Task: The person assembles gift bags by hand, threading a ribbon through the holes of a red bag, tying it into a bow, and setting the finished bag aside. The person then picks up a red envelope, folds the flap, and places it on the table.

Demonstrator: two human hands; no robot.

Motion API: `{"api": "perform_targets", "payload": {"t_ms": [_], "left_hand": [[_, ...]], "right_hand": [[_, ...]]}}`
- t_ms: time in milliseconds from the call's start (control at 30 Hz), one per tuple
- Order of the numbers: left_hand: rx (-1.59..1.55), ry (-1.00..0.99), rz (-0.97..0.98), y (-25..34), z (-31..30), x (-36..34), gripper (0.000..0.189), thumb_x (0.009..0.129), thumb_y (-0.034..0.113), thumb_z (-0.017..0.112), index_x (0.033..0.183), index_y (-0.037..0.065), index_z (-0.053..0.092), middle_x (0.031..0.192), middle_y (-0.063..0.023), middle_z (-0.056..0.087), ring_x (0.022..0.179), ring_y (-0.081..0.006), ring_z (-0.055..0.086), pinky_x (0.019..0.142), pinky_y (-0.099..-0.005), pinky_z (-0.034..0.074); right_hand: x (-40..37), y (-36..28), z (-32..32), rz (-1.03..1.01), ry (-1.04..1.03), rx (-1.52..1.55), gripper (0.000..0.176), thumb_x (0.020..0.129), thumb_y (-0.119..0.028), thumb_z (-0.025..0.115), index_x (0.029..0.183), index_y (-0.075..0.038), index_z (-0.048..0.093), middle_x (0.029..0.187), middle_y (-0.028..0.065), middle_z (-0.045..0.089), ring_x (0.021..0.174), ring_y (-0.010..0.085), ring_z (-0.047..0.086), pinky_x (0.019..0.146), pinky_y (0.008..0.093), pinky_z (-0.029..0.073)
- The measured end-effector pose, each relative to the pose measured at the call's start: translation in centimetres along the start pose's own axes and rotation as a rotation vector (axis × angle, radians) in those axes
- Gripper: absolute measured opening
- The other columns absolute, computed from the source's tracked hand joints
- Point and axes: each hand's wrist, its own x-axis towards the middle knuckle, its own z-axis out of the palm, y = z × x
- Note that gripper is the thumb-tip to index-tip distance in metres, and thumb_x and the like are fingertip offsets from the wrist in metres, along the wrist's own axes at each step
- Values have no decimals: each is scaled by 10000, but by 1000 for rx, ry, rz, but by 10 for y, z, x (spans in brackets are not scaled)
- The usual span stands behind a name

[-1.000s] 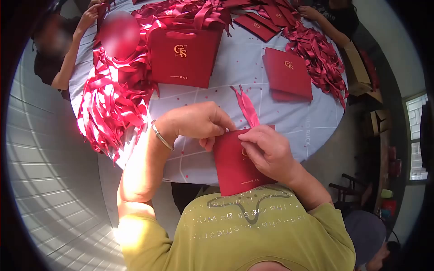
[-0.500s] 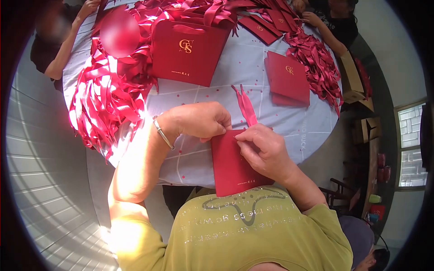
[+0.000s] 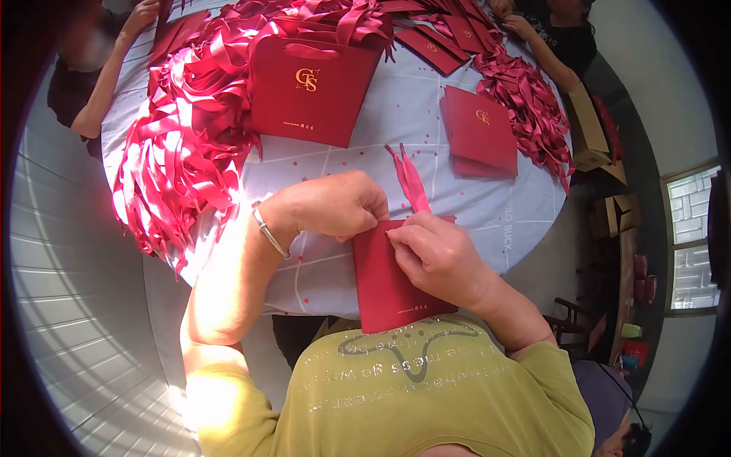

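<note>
A small red paper bag [image 3: 384, 286] with gold print low on its front lies flat at the table's near edge, against my shirt. My left hand [image 3: 343, 204], with a silver bangle at the wrist, pinches the bag's top left edge. Over the bag's upper right part, my right hand [image 3: 440, 255] is closed, fingertips together near the top edge. A pink ribbon [image 3: 411, 185] runs out from behind that hand onto the tablecloth, its two dark tips pointing away from me. What lies between the right fingertips is hidden.
A larger red bag [image 3: 312, 99] lies ahead, beside a big heap of red ribbons [image 3: 186, 152]. A stack of red bags [image 3: 481, 129] lies to the right, near another ribbon pile [image 3: 529, 114]. Two people [image 3: 76, 68] work across the round table; cardboard boxes [image 3: 590, 137] stand beyond it.
The right fingertips have shifted slightly left across the bag's top. My left hand keeps its pinch on the edge. The whole view has tilted a little.
</note>
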Motion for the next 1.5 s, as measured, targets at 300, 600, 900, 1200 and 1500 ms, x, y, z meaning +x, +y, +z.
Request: {"api": "perform_targets", "payload": {"t_ms": [300, 600, 900, 1200, 1500], "left_hand": [[10, 41, 17, 0, 6, 2, 157, 868, 34, 557, 931, -8, 694, 602, -20, 579, 524, -96, 535, 489, -288, 430], [-45, 38, 19, 0, 5, 0, 97, 845, 22, 582, 854, -11, 673, 634, -17, 610, 502, -98, 563, 483, -274, 436], [-71, 65, -40, 19, 17, -11, 189, 823, 9, 706, 962, -33, 585, 665, -37, 630, 526, -112, 613, 461, -261, 463], [52, 144, 112, 36, 29, -23, 173, 849, 38, 743, 947, 29, 600, 620, -11, 623, 518, -85, 630, 442, -238, 452], [137, 129, 191, 36, 31, -24, 233, 806, 26, 750, 1032, 77, 726, 653, -64, 676, 529, -122, 660, 515, -261, 506]], "right_hand": [[19, -7, -9, 112, -296, -101, 41, 788, -41, 653, 789, -12, 625, 802, 152, 632, 685, 357, 636, 618, 433, 530], [41, -2, -10, 419, -316, 213, 88, 791, -71, 690, 803, 12, 665, 759, 188, 659, 691, 367, 654, 664, 429, 533], [56, 44, -47, 510, -565, 565, 192, 904, -109, 662, 1060, 2, 647, 865, 54, 693, 799, 90, 628, 678, 260, 506], [80, 64, -17, 609, -1023, 735, 267, 771, -127, 753, 1007, -41, 665, 699, 15, 593, 608, 94, 523, 508, 258, 370], [85, 72, -2, 694, -1169, 926, 358, 718, -108, 781, 1051, -48, 666, 676, -5, 550, 581, 74, 492, 461, 237, 312]]}}
